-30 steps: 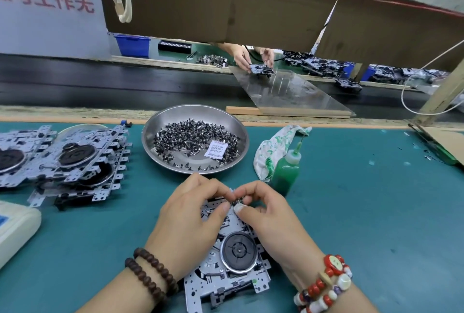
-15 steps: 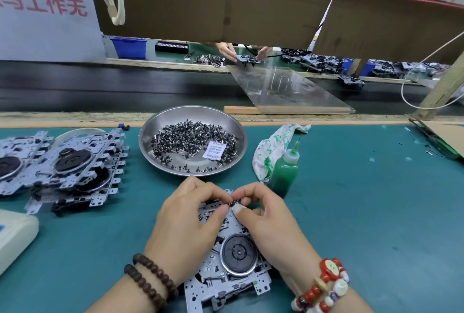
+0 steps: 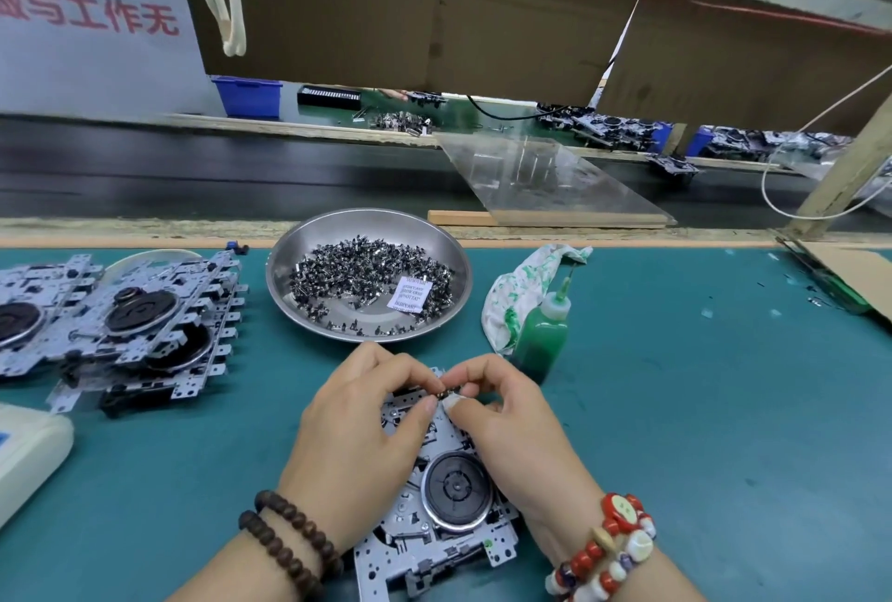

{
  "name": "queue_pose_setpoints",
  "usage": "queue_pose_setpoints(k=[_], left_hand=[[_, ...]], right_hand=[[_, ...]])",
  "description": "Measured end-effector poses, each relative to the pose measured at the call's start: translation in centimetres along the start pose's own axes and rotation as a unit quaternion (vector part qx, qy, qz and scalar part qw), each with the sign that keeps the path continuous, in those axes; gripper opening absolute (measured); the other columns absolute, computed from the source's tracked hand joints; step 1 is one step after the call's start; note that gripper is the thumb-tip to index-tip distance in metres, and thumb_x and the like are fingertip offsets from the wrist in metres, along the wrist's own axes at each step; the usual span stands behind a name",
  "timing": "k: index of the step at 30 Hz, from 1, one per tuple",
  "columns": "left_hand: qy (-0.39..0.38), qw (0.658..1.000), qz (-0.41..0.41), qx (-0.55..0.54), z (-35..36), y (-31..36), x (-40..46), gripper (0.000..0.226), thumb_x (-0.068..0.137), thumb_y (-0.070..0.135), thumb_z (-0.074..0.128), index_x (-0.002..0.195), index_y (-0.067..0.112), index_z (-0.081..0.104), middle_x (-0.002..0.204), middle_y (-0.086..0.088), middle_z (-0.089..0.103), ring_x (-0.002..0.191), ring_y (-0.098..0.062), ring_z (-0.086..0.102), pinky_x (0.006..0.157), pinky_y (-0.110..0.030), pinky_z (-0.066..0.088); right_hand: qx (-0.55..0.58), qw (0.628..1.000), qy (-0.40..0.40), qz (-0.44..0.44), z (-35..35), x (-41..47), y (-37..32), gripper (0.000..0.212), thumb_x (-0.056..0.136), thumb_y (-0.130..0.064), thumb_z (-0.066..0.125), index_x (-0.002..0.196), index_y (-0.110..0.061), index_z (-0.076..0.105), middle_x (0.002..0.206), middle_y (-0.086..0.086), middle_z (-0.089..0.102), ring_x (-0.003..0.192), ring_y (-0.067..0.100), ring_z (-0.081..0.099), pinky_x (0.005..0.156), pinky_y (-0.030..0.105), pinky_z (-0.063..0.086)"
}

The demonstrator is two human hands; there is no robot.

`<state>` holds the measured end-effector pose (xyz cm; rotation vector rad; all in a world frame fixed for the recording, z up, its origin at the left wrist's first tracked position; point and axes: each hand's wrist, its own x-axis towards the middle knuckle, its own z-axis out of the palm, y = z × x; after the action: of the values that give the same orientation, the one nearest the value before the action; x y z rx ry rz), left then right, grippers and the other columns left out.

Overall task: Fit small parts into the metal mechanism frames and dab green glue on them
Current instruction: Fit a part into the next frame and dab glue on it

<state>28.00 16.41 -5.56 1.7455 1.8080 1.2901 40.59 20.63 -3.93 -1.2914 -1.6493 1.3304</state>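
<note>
A metal mechanism frame [image 3: 434, 539] with a dark round wheel lies flat on the green mat in front of me. My left hand [image 3: 357, 432] and my right hand [image 3: 511, 427] meet over its far end, and their fingertips pinch a small dark part [image 3: 443, 393] between them. The frame's upper portion is hidden under both hands. A steel bowl [image 3: 289, 259] holding several small dark parts and a white slip sits just beyond. The green glue bottle [image 3: 540, 341] stands upright to the right of my hands.
A stack of mechanism frames [image 3: 120, 326] lies at the left. A white device [image 3: 29, 452] sits at the left edge. A green-stained rag [image 3: 521, 292] lies behind the bottle. Beyond the mat's far edge runs a black conveyor [image 3: 193, 172] with a clear plastic sheet [image 3: 545, 176].
Both hands stay over the frame's far end, still pinching the small part, with only slight finger shifts. The other person's hands beyond the belt have withdrawn.
</note>
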Motion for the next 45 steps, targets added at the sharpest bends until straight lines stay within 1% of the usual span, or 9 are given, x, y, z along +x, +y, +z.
queue_pose_setpoints(k=[7, 18, 27, 31, 33, 35, 39, 42, 45], left_hand=[[0.003, 1.000, 0.010, 0.007, 0.1, 0.0, -0.2, 0.016, 0.079, 0.023, 0.065, 0.077, 0.038, 0.065, 0.083, 0.018, 0.051, 0.089, 0.002, 0.050, 0.074, -0.003, 0.033], [-0.001, 0.997, 0.049, 0.056, -0.1, 0.5, -0.3, 0.001, 0.078, 0.031, 0.063, 0.078, 0.031, 0.063, 0.081, 0.012, 0.047, 0.081, -0.006, 0.048, 0.072, -0.026, 0.041], [-0.007, 0.993, 0.052, 0.108, -0.5, 1.0, -0.5, 0.007, 0.081, 0.040, 0.056, 0.082, 0.034, 0.061, 0.083, 0.012, 0.045, 0.081, -0.006, 0.047, 0.075, -0.030, 0.042], [-0.014, 0.996, 0.034, 0.079, -0.5, 0.9, -0.7, 0.009, 0.083, 0.041, 0.054, 0.082, 0.036, 0.061, 0.086, 0.015, 0.048, 0.084, -0.001, 0.048, 0.079, -0.025, 0.041], [-0.014, 1.000, 0.004, 0.025, -0.8, 0.8, -0.4, 0.007, 0.084, 0.039, 0.053, 0.081, 0.041, 0.059, 0.089, 0.019, 0.051, 0.089, 0.006, 0.049, 0.078, -0.010, 0.038], [0.003, 1.000, -0.023, -0.007, -1.3, 0.6, 0.1, 0.014, 0.086, 0.031, 0.054, 0.083, 0.044, 0.055, 0.092, 0.020, 0.054, 0.092, 0.013, 0.047, 0.074, 0.001, 0.034], [-0.023, 0.994, -0.108, -0.012, -2.3, -0.2, 0.8, 0.016, 0.089, 0.025, 0.054, 0.080, 0.038, 0.055, 0.084, 0.017, 0.060, 0.079, 0.012, 0.052, 0.065, 0.003, 0.036], [-0.080, 0.987, -0.139, -0.003, -2.5, -0.8, 1.0, 0.012, 0.088, 0.031, 0.056, 0.078, 0.036, 0.061, 0.075, 0.017, 0.063, 0.064, 0.009, 0.053, 0.060, -0.002, 0.038], [-0.116, 0.982, -0.146, -0.002, -2.6, -1.1, 1.2, 0.012, 0.086, 0.033, 0.060, 0.075, 0.034, 0.066, 0.073, 0.012, 0.067, 0.061, 0.004, 0.054, 0.060, -0.007, 0.042]], right_hand=[[0.015, 1.000, 0.013, 0.015, 0.3, 0.3, -0.1, 0.020, 0.084, 0.001, 0.053, 0.081, -0.018, 0.058, 0.069, -0.007, 0.044, 0.042, -0.004, 0.038, 0.044, 0.007, 0.032], [0.005, 1.000, 0.011, 0.028, 0.2, 0.2, -0.2, 0.022, 0.083, 0.000, 0.055, 0.078, -0.022, 0.057, 0.069, -0.006, 0.045, 0.056, 0.004, 0.042, 0.046, 0.007, 0.034], [-0.006, 1.000, -0.007, -0.009, -0.5, -0.6, -0.1, 0.018, 0.085, -0.005, 0.056, 0.090, -0.022, 0.059, 0.080, -0.006, 0.049, 0.064, 0.005, 0.046, 0.055, 0.008, 0.038], [0.008, 0.994, 0.090, -0.064, -2.4, -1.6, 1.3, 0.024, 0.085, -0.002, 0.059, 0.092, -0.025, 0.059, 0.087, -0.005, 0.051, 0.055, 0.005, 0.046, 0.063, 0.027, 0.048], [0.021, 0.980, 0.178, -0.083, -4.0, -1.8, 1.9, 0.026, 0.085, -0.003, 0.061, 0.093, -0.027, 0.055, 0.089, -0.005, 0.051, 0.054, 0.004, 0.046, 0.059, 0.023, 0.047], [-0.001, 0.973, 0.211, -0.091, -5.4, -1.2, 2.4, 0.032, 0.084, -0.010, 0.064, 0.100, -0.031, 0.048, 0.097, -0.006, 0.049, 0.067, 0.007, 0.048, 0.065, 0.023, 0.045], [-0.090, 0.983, 0.148, -0.069, -6.3, 0.9, 2.4, 0.060, 0.082, -0.023, 0.069, 0.129, -0.033, 0.033, 0.118, -0.012, 0.043, 0.108, 0.011, 0.041, 0.095, 0.029, 0.034], [-0.166, 0.979, 0.102, -0.067, -6.3, 2.2, 2.3, 0.047, 0.085, -0.026, 0.066, 0.125, -0.030, 0.042, 0.124, -0.010, 0.041, 0.123, 0.016, 0.037, 0.105, 0.037, 0.033], [-0.202, 0.971, 0.099, -0.084, -6.2, 2.8, 2.8, 0.033, 0.085, -0.026, 0.064, 0.113, -0.031, 0.047, 0.118, -0.009, 0.048, 0.120, 0.018, 0.042, 0.100, 0.036, 0.036]])
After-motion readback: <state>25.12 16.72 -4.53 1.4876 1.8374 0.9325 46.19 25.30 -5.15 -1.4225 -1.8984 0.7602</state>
